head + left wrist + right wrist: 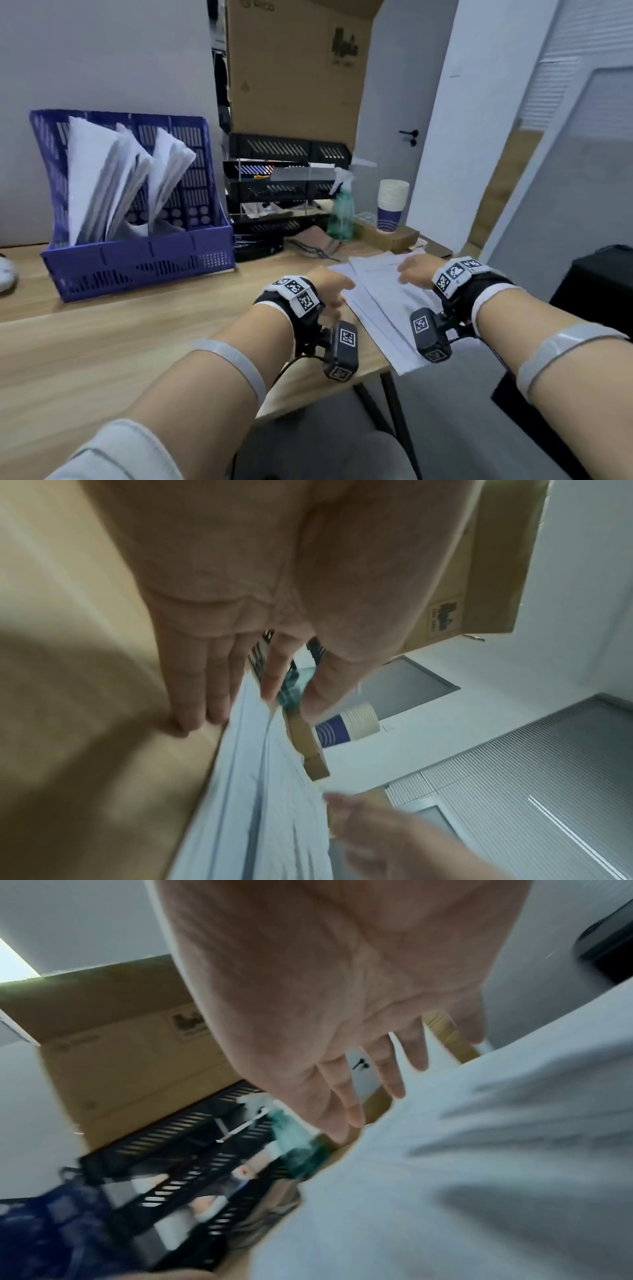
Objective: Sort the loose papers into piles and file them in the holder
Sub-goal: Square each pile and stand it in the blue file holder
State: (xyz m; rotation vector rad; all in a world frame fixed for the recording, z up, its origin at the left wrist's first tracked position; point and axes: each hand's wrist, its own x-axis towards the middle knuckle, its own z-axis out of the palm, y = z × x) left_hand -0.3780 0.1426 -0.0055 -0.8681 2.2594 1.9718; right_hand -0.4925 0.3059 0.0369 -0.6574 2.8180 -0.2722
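Wooden desk [113,329] runs across my head view, with the blue holder [137,263] at ten o'clock, two of its slots already stuffed with white sheets. I have the loose papers [383,301] fanned out flat at about one o'clock, their near corner overhanging the desk's edge. My left hand [330,284] sits at their nine o'clock side, fingers [202,704] straight, tips at the sheets' margin, gripping nothing. My right hand [416,269] hovers spread above the far sheets, fingers straight and apart; whether it touches them I cannot tell. I judge this stack light, floppy and slick sheet on sheet, so a one-sided pinch would let it droop and slide apart. I would square it between both palms, then grip the long edges.
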